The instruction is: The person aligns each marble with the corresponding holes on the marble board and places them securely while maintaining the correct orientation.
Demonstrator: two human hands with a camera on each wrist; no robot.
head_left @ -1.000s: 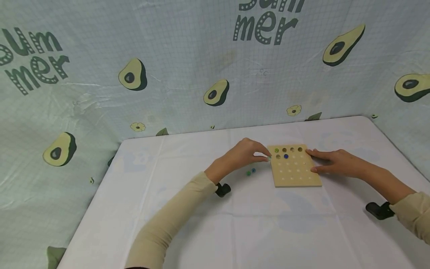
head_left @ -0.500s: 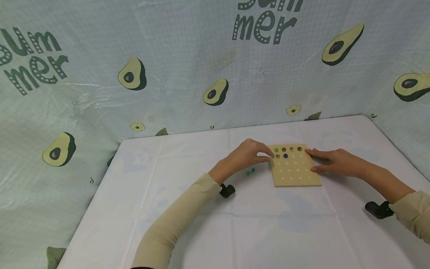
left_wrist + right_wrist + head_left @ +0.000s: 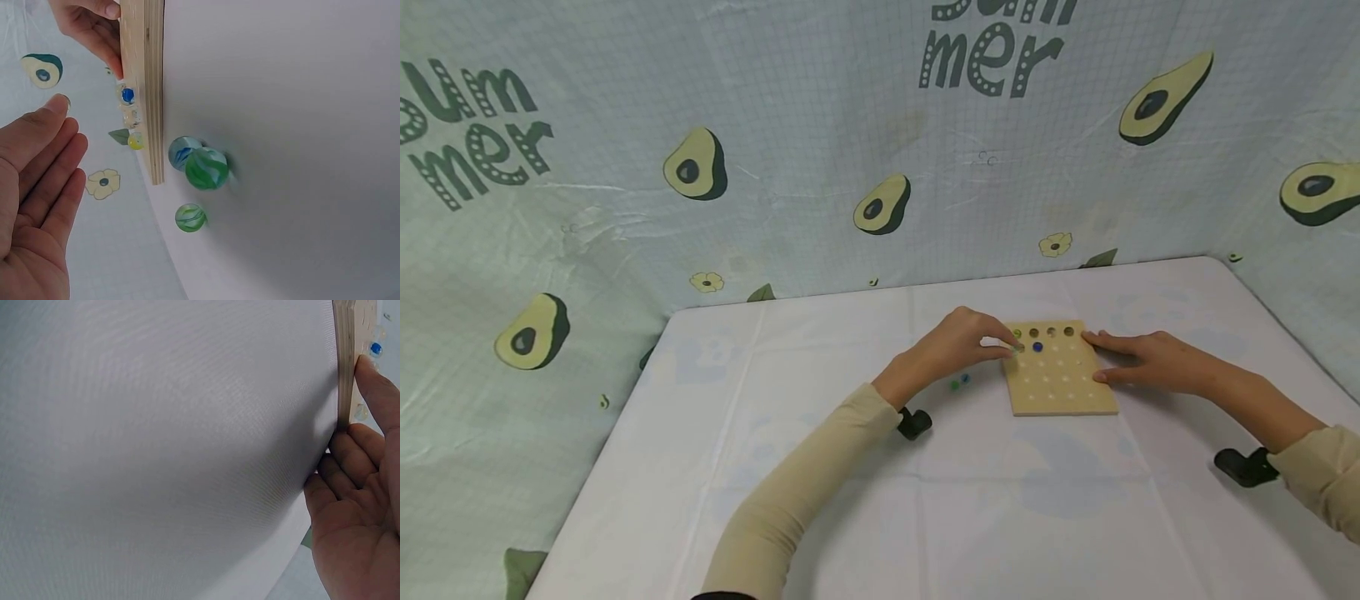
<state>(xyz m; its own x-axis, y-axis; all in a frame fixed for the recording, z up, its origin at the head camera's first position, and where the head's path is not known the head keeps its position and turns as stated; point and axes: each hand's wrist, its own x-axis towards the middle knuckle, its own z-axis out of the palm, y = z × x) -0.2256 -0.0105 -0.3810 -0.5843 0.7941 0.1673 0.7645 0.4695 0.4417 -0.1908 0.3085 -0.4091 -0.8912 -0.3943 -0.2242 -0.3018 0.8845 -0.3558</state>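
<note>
In the head view a square wooden board point(image 3: 1060, 383) with rows of round hollows lies on the table. A blue marble point(image 3: 1037, 347) and a yellow-green marble point(image 3: 1017, 333) sit in its far rows, along with clear-looking ones. My left hand point(image 3: 951, 346) is over the board's left edge, a small pale marble pinched between thumb and index finger, mostly hidden by the fingertips. With extended fingers, my right hand point(image 3: 1157, 362) rests against the board's right edge. On the table left of the board lie a green marble point(image 3: 207, 169), a blue-streaked marble point(image 3: 182, 153) and a smaller-looking green-streaked marble point(image 3: 190, 217).
White cloth covers the table point(image 3: 850, 517). Behind it hangs a pale curtain point(image 3: 790, 167) printed with avocados and lettering. A dark wrist-camera mount shows at each forearm.
My left hand has moved slightly right, bringing the pinched marble from beside the board to over its left column, near the second row. The right hand and board stay put.
</note>
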